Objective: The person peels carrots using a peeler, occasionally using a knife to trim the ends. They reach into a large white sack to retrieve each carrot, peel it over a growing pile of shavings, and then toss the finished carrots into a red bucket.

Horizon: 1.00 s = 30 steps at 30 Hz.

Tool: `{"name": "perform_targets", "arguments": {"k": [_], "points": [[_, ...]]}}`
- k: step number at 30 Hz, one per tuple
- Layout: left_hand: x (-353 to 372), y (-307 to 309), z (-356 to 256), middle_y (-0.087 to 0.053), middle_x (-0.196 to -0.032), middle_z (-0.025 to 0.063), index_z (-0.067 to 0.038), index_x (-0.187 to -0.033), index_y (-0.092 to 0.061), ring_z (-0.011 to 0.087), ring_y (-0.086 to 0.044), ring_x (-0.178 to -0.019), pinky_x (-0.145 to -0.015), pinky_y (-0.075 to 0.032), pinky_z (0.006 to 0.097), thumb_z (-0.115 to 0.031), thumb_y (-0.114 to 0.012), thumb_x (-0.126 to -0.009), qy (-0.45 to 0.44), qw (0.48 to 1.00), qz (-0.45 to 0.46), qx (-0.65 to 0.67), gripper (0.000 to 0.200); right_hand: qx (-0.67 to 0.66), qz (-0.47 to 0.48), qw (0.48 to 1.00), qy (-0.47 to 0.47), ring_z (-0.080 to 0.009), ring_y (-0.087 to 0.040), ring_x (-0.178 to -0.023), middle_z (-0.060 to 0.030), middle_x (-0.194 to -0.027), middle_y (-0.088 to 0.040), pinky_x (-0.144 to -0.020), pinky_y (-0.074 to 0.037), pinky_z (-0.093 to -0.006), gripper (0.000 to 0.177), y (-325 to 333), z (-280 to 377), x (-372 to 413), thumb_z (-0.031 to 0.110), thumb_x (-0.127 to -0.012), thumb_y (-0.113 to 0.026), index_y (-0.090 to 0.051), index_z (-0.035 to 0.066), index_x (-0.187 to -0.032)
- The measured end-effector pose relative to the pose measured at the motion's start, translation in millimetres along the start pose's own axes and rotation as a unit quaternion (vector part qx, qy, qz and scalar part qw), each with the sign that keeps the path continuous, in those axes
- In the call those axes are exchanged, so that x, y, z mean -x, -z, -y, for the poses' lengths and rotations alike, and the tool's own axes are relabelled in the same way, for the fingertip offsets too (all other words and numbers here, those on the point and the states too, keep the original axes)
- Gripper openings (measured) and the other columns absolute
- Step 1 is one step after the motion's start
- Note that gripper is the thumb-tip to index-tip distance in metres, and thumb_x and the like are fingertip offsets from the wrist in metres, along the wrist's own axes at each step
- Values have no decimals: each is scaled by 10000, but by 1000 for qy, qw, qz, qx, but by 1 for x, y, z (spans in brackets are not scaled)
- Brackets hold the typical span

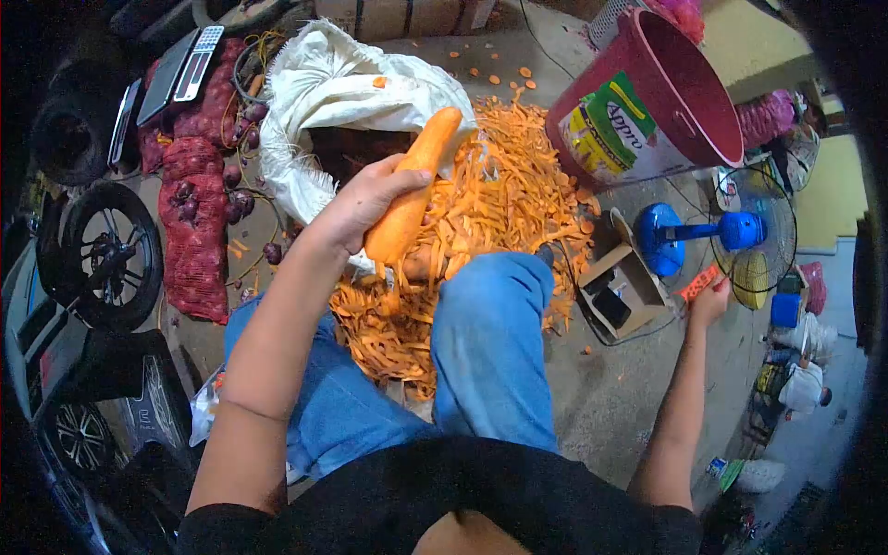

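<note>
My left hand (377, 199) is wrapped round a large peeled carrot (416, 190), tilted with its narrower end up and away from me. Beneath the carrot spreads a big heap of orange carrot peelings (518, 194), which reaches down between my knees. Just beyond that hand lies a white woven sack (370, 88) with its mouth gaping and a dark inside. Out to the right, my right hand (710, 301) grips a flat orange-red thing (698, 283) with light marks, too small to name. It is held near the fan, away from the heap.
A large maroon bucket (578, 102) stands tilted in view at the upper right. A blue fan (666, 239) and an open cardboard box (638, 310) sit at right. Red mesh sacks of onions (194, 231), a scale (185, 69) and a motorbike wheel (111, 254) are at left.
</note>
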<state>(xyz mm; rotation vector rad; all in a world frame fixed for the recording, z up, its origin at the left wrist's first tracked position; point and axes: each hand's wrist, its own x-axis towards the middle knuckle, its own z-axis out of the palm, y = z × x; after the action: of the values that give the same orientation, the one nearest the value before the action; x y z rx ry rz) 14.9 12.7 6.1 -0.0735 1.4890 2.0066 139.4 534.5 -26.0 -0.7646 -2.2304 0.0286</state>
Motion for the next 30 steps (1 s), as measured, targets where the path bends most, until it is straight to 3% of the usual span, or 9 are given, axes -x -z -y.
{"name": "perform_targets", "arguments": {"k": [2,3,5,9,11,15,19,25,30], "points": [[-1,0,2,-484,-749,80,10,-1023,-368,146,-525,-596,-554,-465,250,-162,-495,-730,-16,1000,10,-23,363,73,136,982,-108,-350,-510,-791,-198,-820,-543,-666,-393,-389,251,17,-23,19,242,-753,-454,-492,30,-882],[0,-1,3,-484,-749,80,10,-1023,-368,146,-525,-596,-554,-465,250,-162,-495,-730,-13,1000,14,-24,363,77,135,982,-111,-350,-510,-791,-198,-820,-543,-666,-393,-389,251,22,-35,29,242,-753,-454,-492,30,-882],[0,-4,1,-484,-737,77,13,-1019,-369,140,-522,-594,-547,-463,248,-160,-493,-729,-27,999,2,-32,360,168,229,942,-177,-347,-517,-783,-190,-804,-546,-679,-388,-406,207,27,-57,49,224,-738,-460,-487,54,-853],[-5,-2,0,-488,-705,60,13,-1021,-375,129,-518,-564,-530,-455,238,-150,-499,-726,-26,998,-7,-51,359,189,236,939,-164,-359,-519,-717,-187,-762,-544,-609,-393,-437,194,35,-62,85,224,-733,-444,-489,49,-804],[-7,-3,0,-489,-702,58,10,-1011,-381,127,-517,-557,-526,-452,235,-153,-505,-723,-29,998,-11,-57,354,240,301,917,-107,-351,-521,-753,-195,-792,-544,-639,-402,-429,170,40,-49,93,175,-712,-491,-467,49,-824],[-11,-3,3,-489,-695,51,5,-982,-399,119,-515,-559,-514,-441,224,-164,-524,-716,-31,998,-15,-55,340,191,318,927,-59,-361,-522,-728,-198,-760,-545,-623,-404,-440,189,23,-56,98,127,-677,-500,-458,55,-847],[-12,-5,2,-486,-693,50,3,-972,-401,117,-515,-574,-513,-449,230,-155,-527,-715,-39,996,-16,-80,327,129,313,938,-68,-368,-514,-733,-199,-746,-542,-627,-391,-449,185,13,-38,92,140,-673,-501,-459,51,-830],[-17,-7,4,-481,-697,52,-2,-986,-385,129,-516,-591,-533,-476,261,-135,-519,-712,-28,997,-11,-76,332,159,316,934,-53,-368,-511,-745,-205,-763,-539,-627,-391,-442,205,6,-27,81,152,-679,-495,-456,48,-852],[-16,-7,4,-480,-729,56,-2,-1003,-384,126,-510,-581,-537,-465,251,-124,-525,-697,-26,995,0,-91,359,132,345,926,-74,-366,-510,-754,-201,-778,-541,-637,-397,-427,237,-5,-56,93,207,-706,-473,-489,45,-880]]}}
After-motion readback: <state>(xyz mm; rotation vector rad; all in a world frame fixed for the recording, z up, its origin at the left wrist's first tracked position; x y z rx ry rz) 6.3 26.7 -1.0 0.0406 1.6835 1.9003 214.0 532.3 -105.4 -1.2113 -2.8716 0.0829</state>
